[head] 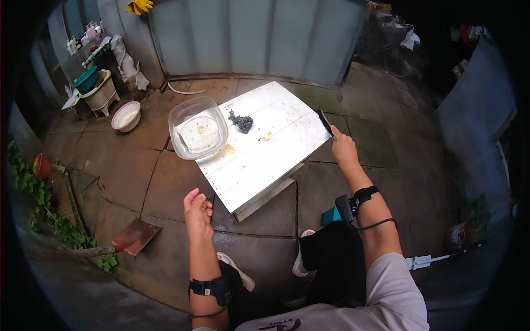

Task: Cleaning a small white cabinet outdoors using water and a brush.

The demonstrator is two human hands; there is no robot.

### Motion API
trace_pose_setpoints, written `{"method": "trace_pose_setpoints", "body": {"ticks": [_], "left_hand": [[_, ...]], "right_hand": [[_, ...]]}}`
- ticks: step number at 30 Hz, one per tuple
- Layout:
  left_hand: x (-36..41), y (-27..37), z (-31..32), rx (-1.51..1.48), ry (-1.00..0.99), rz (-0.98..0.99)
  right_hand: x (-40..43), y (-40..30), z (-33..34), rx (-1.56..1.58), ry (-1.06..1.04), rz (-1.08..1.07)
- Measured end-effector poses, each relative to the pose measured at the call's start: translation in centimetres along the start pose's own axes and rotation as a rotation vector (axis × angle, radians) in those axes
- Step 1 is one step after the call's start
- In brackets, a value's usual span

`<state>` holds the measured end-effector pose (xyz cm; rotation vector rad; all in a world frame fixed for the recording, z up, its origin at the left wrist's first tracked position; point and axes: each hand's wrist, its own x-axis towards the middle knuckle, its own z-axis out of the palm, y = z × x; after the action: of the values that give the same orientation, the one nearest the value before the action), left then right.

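Note:
A low white wooden table [265, 145] stands before me, with brown crumbs and stains on its top. My right hand [344, 145] is closed on a dark brush [325, 122], whose dark edge lies along the table's right side. My left hand [199, 209] is held off the table's near left corner, fingers loosely curled and apart, with nothing seen in it. Near the table's far left lies a dark, crumpled mesh scourer or rag [242, 121]. Beside it a clear plastic basin [198, 128] partly overhangs the left edge.
A red-bladed shovel [136, 236] lies on the paved floor at the left. Farther back are a white bowl [126, 116] and a green basin [86, 80] on a washstand. A teal box [331, 216] stands by my right knee. Metal doors [248, 39] close off the back.

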<state>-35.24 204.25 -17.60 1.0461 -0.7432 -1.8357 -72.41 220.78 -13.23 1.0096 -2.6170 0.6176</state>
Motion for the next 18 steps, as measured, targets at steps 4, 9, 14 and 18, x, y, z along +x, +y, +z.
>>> {"method": "trace_pose_setpoints", "body": {"ticks": [4, 9, 14, 18], "left_hand": [[-0.2, 1.1, 0.6, -0.008, 0.019, 0.026], [0.3, 0.5, 0.3, -0.024, -0.040, -0.006], [0.7, 1.5, -0.7, -0.041, 0.015, 0.039], [1.0, 1.2, 0.6, 0.048, -0.118, 0.053]], "right_hand": [[-4.3, -6.8, 1.8, 0.109, -0.256, -0.198], [1.5, 0.7, 2.1, 0.046, -0.044, 0.012], [-4.4, -6.8, 1.3, 0.110, -0.329, -0.193], [0.7, -1.3, -0.4, 0.077, -0.076, 0.004]]}}
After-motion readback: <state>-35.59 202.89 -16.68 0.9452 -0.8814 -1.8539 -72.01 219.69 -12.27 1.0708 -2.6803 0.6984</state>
